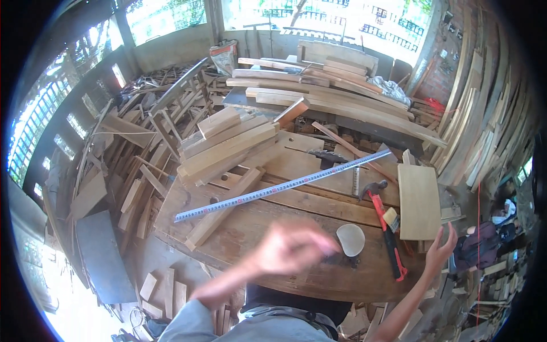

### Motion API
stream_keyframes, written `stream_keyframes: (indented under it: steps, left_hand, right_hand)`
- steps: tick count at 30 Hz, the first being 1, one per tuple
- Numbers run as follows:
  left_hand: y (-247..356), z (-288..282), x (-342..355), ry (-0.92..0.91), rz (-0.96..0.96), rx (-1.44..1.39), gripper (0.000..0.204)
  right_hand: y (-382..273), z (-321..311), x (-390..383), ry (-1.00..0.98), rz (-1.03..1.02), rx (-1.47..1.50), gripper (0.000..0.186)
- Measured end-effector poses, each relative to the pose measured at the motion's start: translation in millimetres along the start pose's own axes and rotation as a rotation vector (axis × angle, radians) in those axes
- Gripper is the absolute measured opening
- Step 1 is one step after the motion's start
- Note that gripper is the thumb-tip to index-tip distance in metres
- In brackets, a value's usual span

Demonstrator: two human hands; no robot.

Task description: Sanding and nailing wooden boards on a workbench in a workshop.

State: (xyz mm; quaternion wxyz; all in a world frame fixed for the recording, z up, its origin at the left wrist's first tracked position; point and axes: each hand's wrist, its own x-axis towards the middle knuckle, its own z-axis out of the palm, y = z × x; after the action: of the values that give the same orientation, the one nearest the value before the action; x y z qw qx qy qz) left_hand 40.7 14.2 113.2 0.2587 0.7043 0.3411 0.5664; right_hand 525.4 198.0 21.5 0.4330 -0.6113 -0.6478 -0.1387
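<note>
Over the near part of the wooden workbench [319,279], my left hand [293,248] is smeared by motion, so its fingers cannot be read. Just right of it lies a pale, rounded dish-like piece [350,239]. My right hand [440,251] has its fingers apart and pointing up, holding nothing, by the lower right corner of a flat light wooden board [419,202]. Between the hands rests a claw hammer [387,239] with a red and black handle; a small pale-ended brush-like thing [391,219] is beside it. A long measuring strip [285,186] stretches diagonally across the bench.
Squared wooden blocks [228,142] are stacked at the bench's far left, and a single wooden bar [225,214] lies under the strip. A toothed saw blade [327,155] sits beyond it. Long planks [336,102] lie behind; scrap wood [131,131] is heaped left.
</note>
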Motion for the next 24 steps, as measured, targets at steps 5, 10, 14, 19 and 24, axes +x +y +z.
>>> stream_keyframes:
  steps: [5, 10, 14, 19, 24]
  left_hand:
    - [-61.7, -174.6, 25.3, 0.507, -0.082, 0.892, 0.037]
    - [-140.3, -327.9, -1.3, 0.420, -0.439, 1.273, 0.104]
    - [-161.5, -345.1, 6.2, 0.237, -0.658, 0.773, 0.103]
    - [-165.1, -321.3, 26.3, 0.178, -0.628, 0.879, 0.071]
    - [-148.6, -375.5, 10.5, 0.384, -0.333, 1.086, 0.060]
  right_hand:
    - [-71.6, -27.2, -47.3, -0.125, -0.093, 0.034, 0.038]
    - [-118.1, 4.9, -55.9, -0.428, -0.153, -0.088, 0.058]
    - [-113.0, 8.7, -55.5, -0.415, -0.110, -0.131, 0.051]
    - [-98.6, 5.9, -50.3, -0.389, -0.092, -0.219, 0.045]
    - [-138.3, 12.3, -49.6, -0.234, -0.096, 0.040, 0.035]
